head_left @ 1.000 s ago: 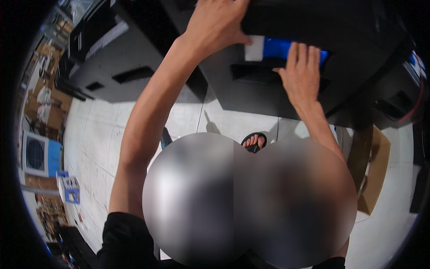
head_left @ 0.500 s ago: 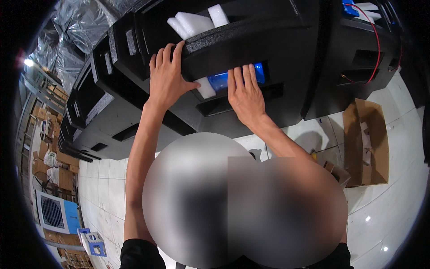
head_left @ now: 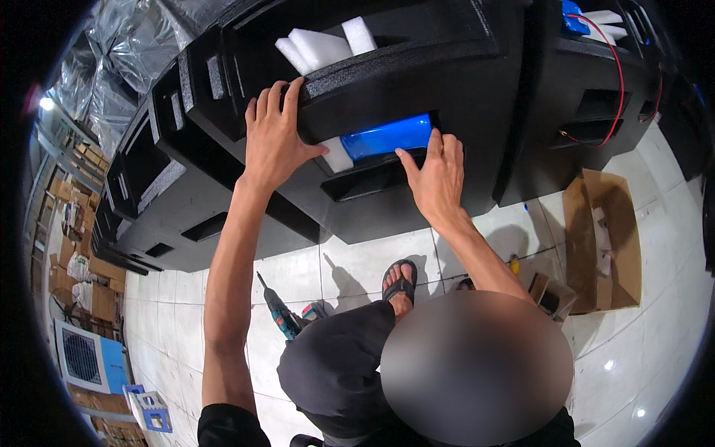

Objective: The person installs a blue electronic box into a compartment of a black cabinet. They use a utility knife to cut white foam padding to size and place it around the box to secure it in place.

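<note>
Hands are laid on a large black cabinet (head_left: 417, 97) in the upper middle of the frame. The left hand (head_left: 274, 138) is spread flat over the cabinet's upper ledge, fingers extended and thumb stretched toward a white foam block (head_left: 337, 155); nothing is gripped by it. The right hand (head_left: 436, 175) is held open and nearly flat against the lower lip of a rectangular slot, its fingertips touching the lower edge of a blue cylindrical pack (head_left: 387, 136), with nothing enclosed.

The blue pack is seen lying lengthwise inside the slot, just right of the foam block, so the seating appears largely done; a final push or some padding may remain, judging from the hands resting at the opening. Its wrap is glossy and smooth, bright blue, with a soft highlight along its length. More white foam pieces (head_left: 320, 45) are seen in the cabinet's open top.

A red wire (head_left: 615, 89) is draped over a neighbouring black cabinet at upper right. On the tiled floor (head_left: 357, 261) below, a cordless drill (head_left: 281, 313) and an opened cardboard box (head_left: 603, 238) are seen.
</note>
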The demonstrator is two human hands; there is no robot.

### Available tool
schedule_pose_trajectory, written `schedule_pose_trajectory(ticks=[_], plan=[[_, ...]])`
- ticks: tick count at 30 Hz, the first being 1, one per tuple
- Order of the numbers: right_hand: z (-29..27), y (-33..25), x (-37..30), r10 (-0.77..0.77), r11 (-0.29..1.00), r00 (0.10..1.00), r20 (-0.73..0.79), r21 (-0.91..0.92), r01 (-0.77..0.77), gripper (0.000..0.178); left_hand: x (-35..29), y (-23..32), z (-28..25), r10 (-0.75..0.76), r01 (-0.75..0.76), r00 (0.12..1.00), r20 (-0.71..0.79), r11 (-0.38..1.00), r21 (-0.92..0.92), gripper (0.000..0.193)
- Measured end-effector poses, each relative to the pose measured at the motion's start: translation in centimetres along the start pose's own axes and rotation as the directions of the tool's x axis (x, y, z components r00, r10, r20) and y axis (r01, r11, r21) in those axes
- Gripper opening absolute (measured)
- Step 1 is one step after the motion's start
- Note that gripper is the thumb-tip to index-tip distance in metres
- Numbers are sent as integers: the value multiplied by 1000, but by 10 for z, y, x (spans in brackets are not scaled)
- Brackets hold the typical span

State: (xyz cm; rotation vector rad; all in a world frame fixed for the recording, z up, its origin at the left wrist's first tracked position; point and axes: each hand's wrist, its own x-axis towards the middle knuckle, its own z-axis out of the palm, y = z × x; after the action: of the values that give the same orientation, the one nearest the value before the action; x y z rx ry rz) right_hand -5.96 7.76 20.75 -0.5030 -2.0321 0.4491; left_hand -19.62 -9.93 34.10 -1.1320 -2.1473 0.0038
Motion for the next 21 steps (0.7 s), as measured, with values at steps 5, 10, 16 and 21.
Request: schedule_pose_trajectory(ticks=[5, 10, 16, 21], plan=[[-10, 0, -19, -113, 992, 993, -27, 50, 114, 58, -1, -4, 3, -33, 31, 999, 37, 999, 43, 122], [-21, 0, -33, -160, 985, 987, -10, 55, 160, 58, -1, -2, 4, -39, 38, 998, 45, 999, 33, 121], [-21, 1, -36, -208, 976, 978, -14, 71, 208, 56, 0, -2, 0, -43, 41, 998, 50, 998, 48, 121], [-22, 4, -32, -220, 974, 974, -54, 51, 222, 50, -1, -1, -4, -33, 32, 999, 27, 999, 24, 120]])
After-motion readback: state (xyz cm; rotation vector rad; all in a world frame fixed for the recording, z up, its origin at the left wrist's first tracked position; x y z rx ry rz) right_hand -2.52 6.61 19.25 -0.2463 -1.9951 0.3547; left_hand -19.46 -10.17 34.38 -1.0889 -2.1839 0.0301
